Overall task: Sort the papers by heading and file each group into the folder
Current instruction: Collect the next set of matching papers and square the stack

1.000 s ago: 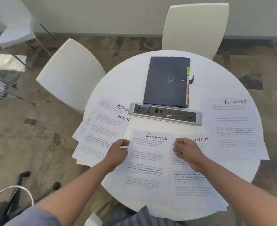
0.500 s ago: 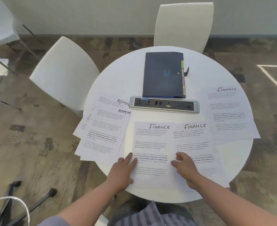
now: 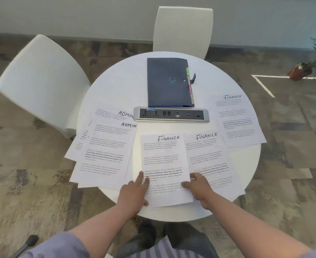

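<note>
Head view: a round white table (image 3: 120,86) holds a silver power strip (image 3: 171,115) at centre. At 12 o'clock lies a closed dark folder (image 3: 167,81); two white chairs (one at 12 (image 3: 183,28), one at 10 (image 3: 40,79)) crowd the rim. ADMIN sheets (image 3: 105,146) fan at 9, FINANCE pages (image 3: 207,155) at 3. Both hands have slid down to 6 since half a second ago: left hand (image 3: 133,192) and right hand (image 3: 198,187) now pinch the middle FINANCE sheet (image 3: 162,161) by its side edges.
</note>
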Motion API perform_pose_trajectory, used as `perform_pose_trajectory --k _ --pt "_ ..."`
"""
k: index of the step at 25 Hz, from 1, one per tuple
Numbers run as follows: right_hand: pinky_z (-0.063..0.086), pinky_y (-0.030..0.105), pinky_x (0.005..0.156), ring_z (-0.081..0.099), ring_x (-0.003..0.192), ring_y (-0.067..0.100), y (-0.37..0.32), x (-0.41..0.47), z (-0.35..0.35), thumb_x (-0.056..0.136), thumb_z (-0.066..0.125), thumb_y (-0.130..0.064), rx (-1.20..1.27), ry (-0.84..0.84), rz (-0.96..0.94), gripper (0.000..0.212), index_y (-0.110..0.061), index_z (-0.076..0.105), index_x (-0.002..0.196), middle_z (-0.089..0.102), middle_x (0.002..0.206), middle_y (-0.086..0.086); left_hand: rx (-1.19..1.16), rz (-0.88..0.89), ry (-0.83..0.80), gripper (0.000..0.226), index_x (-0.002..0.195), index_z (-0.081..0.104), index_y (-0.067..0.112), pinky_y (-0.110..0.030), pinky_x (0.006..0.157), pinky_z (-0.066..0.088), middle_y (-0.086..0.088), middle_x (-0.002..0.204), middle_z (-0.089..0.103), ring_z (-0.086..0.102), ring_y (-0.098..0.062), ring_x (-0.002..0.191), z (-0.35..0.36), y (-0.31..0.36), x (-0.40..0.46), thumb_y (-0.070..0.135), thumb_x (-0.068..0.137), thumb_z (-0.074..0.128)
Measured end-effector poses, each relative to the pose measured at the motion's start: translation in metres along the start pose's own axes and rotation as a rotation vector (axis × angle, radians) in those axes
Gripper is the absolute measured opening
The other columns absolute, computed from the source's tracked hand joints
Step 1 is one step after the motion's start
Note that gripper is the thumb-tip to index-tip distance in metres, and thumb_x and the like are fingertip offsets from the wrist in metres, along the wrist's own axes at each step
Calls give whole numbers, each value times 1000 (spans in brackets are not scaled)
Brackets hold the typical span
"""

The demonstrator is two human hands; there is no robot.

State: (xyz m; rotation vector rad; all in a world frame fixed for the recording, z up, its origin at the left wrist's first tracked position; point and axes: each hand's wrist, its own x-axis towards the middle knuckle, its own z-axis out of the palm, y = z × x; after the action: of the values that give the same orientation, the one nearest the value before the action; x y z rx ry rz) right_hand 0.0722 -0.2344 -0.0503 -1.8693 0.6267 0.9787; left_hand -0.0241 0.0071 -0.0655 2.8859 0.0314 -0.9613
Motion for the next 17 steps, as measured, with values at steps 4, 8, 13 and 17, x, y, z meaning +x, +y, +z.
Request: perform_pose_trajectory --k 4,8,13,17 --pt "41 22 54 57 70 16 1 -4 10 97 53 -8 -127 -65 -23 15 -13 67 96 71 98 2 -33 -21 -10 90 162 14 24 -42 92 50 -6 173 -4 57 -32 121 -4 3 1 42 93 70" --pt "37 34 66 52 75 22 16 -3 0 93 50 -16 -152 -48 -106 17 -4 57 84 67 90 15 -165 -17 -61 92 162 10 32 -41 92 54 1 172 -11 63 -29 119 -7 2 -5 41 93 69" --pt "60 45 88 70 98 22 19 -10 -57 103 53 -19 -45 -48 -175 18 -19 71 107 76 107 0 -419 -77 10 84 163 12 32 -36 100 51 9 169 15 57 -18 128 -10 2 -26 48 97 60" --pt "58 48 95 69 104 24 13 5 -101 104 53 -16 37 -9 -222 20 -25 71 105 74 112 -3 -583 -171 22 70 159 31 29 -34 106 48 9 153 45 57 -16 124 -13 23 -27 46 98 60"
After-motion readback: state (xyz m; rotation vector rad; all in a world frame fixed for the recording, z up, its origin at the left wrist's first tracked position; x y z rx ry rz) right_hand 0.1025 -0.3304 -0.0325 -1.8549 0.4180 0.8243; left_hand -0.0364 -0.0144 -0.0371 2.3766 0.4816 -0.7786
